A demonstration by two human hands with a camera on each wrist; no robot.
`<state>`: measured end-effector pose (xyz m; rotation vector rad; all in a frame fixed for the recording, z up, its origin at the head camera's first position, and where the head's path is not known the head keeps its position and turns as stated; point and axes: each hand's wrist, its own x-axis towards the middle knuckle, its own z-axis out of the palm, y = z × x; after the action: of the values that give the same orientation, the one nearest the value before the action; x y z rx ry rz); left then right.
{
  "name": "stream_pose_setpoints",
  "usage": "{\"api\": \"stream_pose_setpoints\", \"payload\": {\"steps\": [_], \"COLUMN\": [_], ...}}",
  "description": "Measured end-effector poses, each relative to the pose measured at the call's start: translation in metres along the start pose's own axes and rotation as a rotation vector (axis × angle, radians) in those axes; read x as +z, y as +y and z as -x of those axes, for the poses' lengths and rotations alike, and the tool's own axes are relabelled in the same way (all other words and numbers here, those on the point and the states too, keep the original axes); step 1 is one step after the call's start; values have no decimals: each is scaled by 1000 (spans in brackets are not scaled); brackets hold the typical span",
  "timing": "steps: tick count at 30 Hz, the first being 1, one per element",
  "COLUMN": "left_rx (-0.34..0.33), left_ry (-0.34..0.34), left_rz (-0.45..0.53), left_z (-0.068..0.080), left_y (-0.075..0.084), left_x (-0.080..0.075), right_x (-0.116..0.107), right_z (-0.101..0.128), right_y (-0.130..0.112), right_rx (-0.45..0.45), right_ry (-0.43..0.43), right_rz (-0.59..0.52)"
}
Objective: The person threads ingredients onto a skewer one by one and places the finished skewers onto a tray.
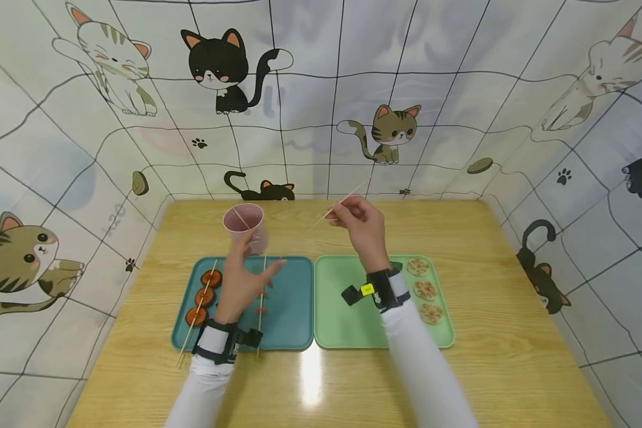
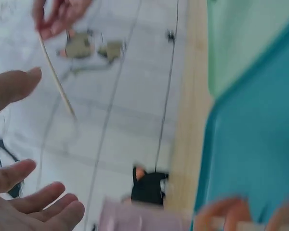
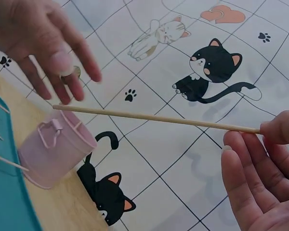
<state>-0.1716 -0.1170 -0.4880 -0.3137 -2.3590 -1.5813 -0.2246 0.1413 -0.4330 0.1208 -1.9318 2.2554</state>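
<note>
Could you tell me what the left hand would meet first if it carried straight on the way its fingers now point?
Probably the pink cup: the left hand, open above the blue tray, points away towards it. Depth is unclear, so it might pass above the rim.

Two trays [image 1: 294,333] (one teal, one green), three lotus slices [image 1: 425,290], one pink cup [image 1: 244,226].

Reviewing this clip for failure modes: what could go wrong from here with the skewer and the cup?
1. The right hand only pinches the bare skewer at one end, so it may slip or swing.
2. The open left hand hovers beside the pink cup and could tip it.
3. It could also knock the loaded skewers on the teal tray.
</note>
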Motion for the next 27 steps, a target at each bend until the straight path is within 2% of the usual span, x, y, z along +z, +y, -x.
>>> {"api": "stream_pose_setpoints", "payload": {"steps": [5,9,12,17,23,27], "left_rx": [75,160,190,155,151,116], "left_ry": [-82,-97,-111,-153,-212,-256], "left_rz": [-10,-51,-67,-62,-106,-96], "left_z": [19,29,37,50,59,65], "left_y": [23,29,28,25,21,19], "left_x": [23,35,37,35,35,35], "right_x": [-9,-11,-12,-14,-16,-18], "right_z": [35,57,71,84,93,96], "right_y": [9,18,24,34,40,43], "right_rx": [-10,-6,10,30,55,68], "right_ry": [6,-7,-17,-36,-53,-59], "right_rz": [27,30,5,-18,-13,-8]}}
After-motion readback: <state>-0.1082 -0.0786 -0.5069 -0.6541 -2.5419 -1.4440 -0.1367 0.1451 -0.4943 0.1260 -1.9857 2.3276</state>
